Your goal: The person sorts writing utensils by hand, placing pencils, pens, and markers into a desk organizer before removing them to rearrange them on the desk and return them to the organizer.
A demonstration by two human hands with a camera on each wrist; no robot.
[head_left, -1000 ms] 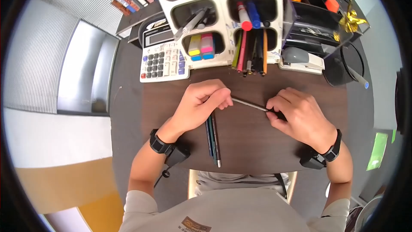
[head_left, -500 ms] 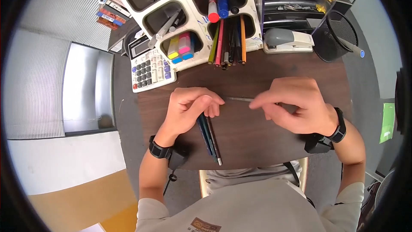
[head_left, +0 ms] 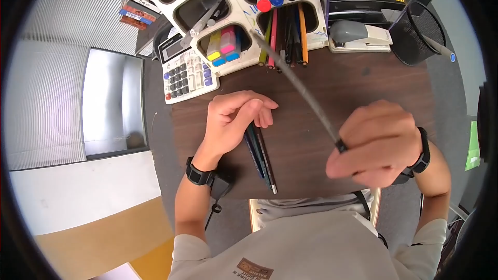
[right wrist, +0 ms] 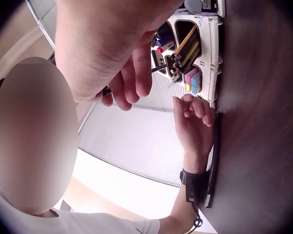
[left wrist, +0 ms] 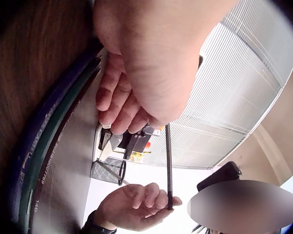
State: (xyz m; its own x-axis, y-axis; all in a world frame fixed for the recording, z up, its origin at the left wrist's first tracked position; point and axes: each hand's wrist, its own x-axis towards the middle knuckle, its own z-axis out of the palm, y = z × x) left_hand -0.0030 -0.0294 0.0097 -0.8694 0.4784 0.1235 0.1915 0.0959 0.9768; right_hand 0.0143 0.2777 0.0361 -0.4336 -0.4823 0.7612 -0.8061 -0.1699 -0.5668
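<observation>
My right hand [head_left: 378,145] pinches a long, thin grey pencil [head_left: 300,87] near its black end. The pencil is raised above the desk, slanting forward and left, and its far end overlaps the organizer in the head view. In the left wrist view the same pencil [left wrist: 169,165] stands nearly vertical from the right fingertips. My left hand [head_left: 231,119] hangs loosely curled, with nothing between its fingers. Several dark pencils [head_left: 259,158] lie together on the desk beneath it, their upper ends hidden. Up close, one is blue [left wrist: 36,129] and another green [left wrist: 51,129].
At the back stands a white organizer [head_left: 232,6] holding highlighters, markers and colored pencils. A calculator [head_left: 188,77] sits to its left. A stapler [head_left: 360,37] and a black mesh cup [head_left: 412,46] with a pen stand back right.
My right hand has drawn away to the right and lifted the pencil, which earlier lay low between both hands. My left hand has stayed over the pencils.
</observation>
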